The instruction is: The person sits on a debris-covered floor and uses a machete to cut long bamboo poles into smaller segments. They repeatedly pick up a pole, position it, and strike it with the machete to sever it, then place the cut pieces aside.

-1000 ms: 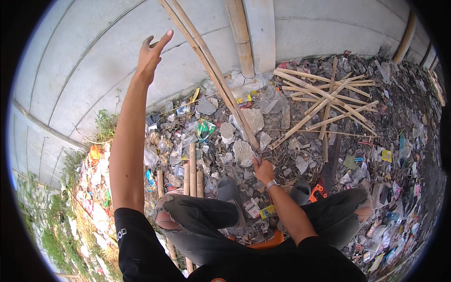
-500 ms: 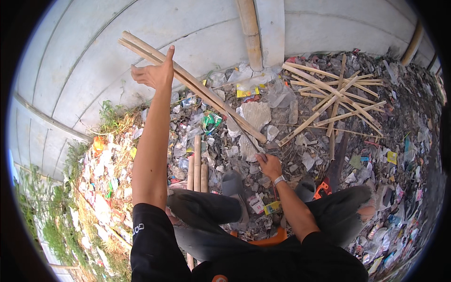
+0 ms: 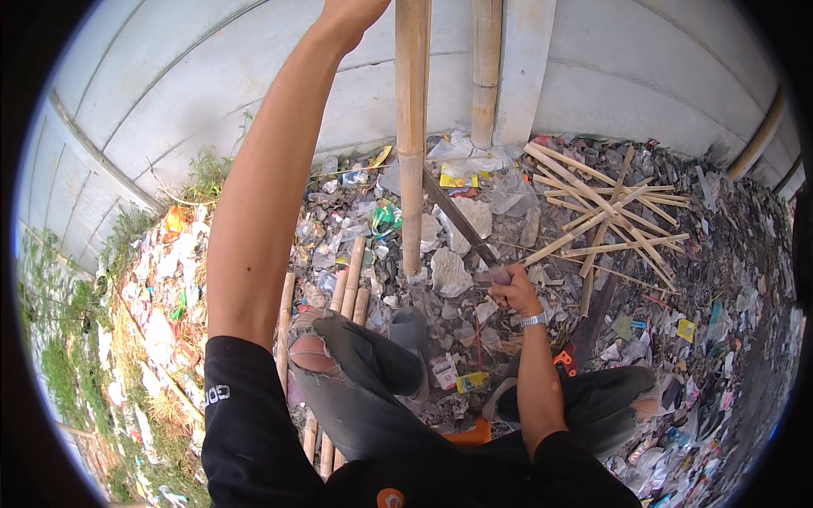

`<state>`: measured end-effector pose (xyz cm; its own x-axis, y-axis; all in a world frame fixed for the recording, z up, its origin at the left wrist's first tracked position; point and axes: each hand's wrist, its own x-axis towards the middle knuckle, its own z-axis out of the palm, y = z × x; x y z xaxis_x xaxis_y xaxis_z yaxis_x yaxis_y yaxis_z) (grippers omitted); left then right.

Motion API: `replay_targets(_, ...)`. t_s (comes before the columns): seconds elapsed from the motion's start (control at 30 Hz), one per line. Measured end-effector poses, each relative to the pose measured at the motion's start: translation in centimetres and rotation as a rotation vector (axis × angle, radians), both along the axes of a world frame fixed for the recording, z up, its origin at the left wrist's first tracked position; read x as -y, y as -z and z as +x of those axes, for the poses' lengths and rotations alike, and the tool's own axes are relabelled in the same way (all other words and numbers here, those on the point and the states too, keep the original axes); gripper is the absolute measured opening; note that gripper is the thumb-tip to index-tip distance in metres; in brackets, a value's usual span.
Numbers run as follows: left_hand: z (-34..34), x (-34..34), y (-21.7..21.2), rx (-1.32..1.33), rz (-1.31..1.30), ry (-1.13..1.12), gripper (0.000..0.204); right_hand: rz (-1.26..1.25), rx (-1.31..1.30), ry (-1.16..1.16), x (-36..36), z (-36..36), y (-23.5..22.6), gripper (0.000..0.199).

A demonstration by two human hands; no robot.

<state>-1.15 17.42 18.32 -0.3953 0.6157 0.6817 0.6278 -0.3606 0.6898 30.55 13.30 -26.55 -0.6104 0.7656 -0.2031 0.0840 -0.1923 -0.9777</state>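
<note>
A bamboo pole [image 3: 412, 127] stands nearly upright in front of me, its lower end down on the littered ground. My left hand [image 3: 356, 12] is raised beside the pole's upper part at the top edge of the picture; its fingers are cut off from view. My right hand [image 3: 517, 292] is closed round the handle of a machete [image 3: 461, 222]. The long dark blade slants up and left, and its far end meets the pole's right side or passes behind it; I cannot tell which.
Split bamboo strips [image 3: 605, 207] lie crisscrossed at the right. Several bamboo poles [image 3: 351, 279] lie by my left leg. A saw with an orange handle [image 3: 566, 362] is near my right knee. Rubbish covers the ground before a pale panel wall [image 3: 627, 85].
The bamboo has swung from a slant to nearly upright. My left hand has moved up and right. My right hand has shifted slightly right with the machete, its blade still against or near the bamboo.
</note>
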Motion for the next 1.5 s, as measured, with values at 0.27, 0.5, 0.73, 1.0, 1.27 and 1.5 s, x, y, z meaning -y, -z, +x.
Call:
replay_targets(0.27, -4.7, 0.1, -3.5, -0.109, -0.177, 0.286, 0.084, -0.128, -0.154, -0.175, 0.9, -0.8, -3.0, 0.027)
replay_targets(0.5, -3.8, 1.4, -2.0, 0.336, -0.179, 0.7, 0.065, -0.317, -0.161, -0.357, -0.5, 2.2, -2.0, 0.038)
replay_targets(0.73, -1.5, 6.1, -2.8, 0.109, -0.004, 0.057, 0.045, -0.024, -0.001, -0.437, -0.1, -1.0, -3.9, 0.019)
replay_targets(1.0, 8.3, 6.4, -2.8, 0.027, 0.009, -0.137, 0.039, 0.571, 0.15, 0.021, -0.2, -4.1, -1.5, 0.023)
replay_targets(1.27, 20.9, 10.2, -1.7, -0.188, -0.347, 0.545, 0.083, 0.544, -0.113, -0.038, 2.1, -5.9, 3.5, 0.024)
replay_targets(1.5, 23.5, 9.9, -1.7, -0.239, -0.188, 0.545, 0.082, 0.346, -0.205, -0.153, 2.5, -5.4, 2.7, 0.022)
